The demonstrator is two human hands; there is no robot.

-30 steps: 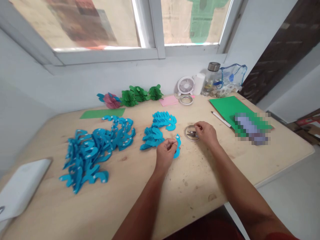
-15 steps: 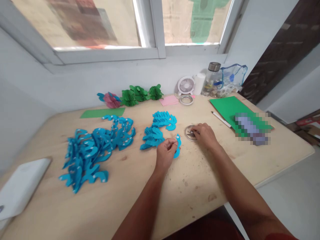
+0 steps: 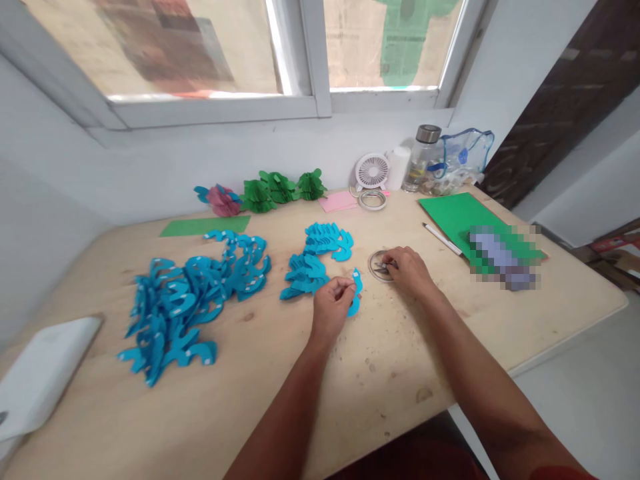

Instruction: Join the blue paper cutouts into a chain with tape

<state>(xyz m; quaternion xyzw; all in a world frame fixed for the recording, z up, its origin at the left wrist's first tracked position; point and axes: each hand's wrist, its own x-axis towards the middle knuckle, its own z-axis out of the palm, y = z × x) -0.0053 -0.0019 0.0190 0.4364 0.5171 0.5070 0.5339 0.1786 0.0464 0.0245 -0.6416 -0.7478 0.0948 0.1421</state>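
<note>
My left hand (image 3: pixel 333 307) is closed in a pinch on a curved blue paper piece (image 3: pixel 355 305), which has a small white square near its top. To the right, my right hand (image 3: pixel 407 268) has its fingers closed on small dark scissors (image 3: pixel 384 268) at a tape ring (image 3: pixel 373 267) lying on the table. Folded blue paper pieces (image 3: pixel 306 273) sit just beyond and left of my left hand. A larger heap of blue paper pieces (image 3: pixel 183 293) with white squares spreads over the table's left side.
Green paper shapes (image 3: pixel 257 195), a small fan (image 3: pixel 373 171), another tape ring (image 3: pixel 373 200) and a bottle (image 3: pixel 416 160) stand or lie along the wall. A white pen (image 3: pixel 443 239) and green sheet (image 3: pixel 465 217) lie right; a white device (image 3: pixel 50 373) lies left.
My right hand has shifted very slightly at the tape ring, with the scissors still in its fingers. My left hand and the blue piece have stayed in place.
</note>
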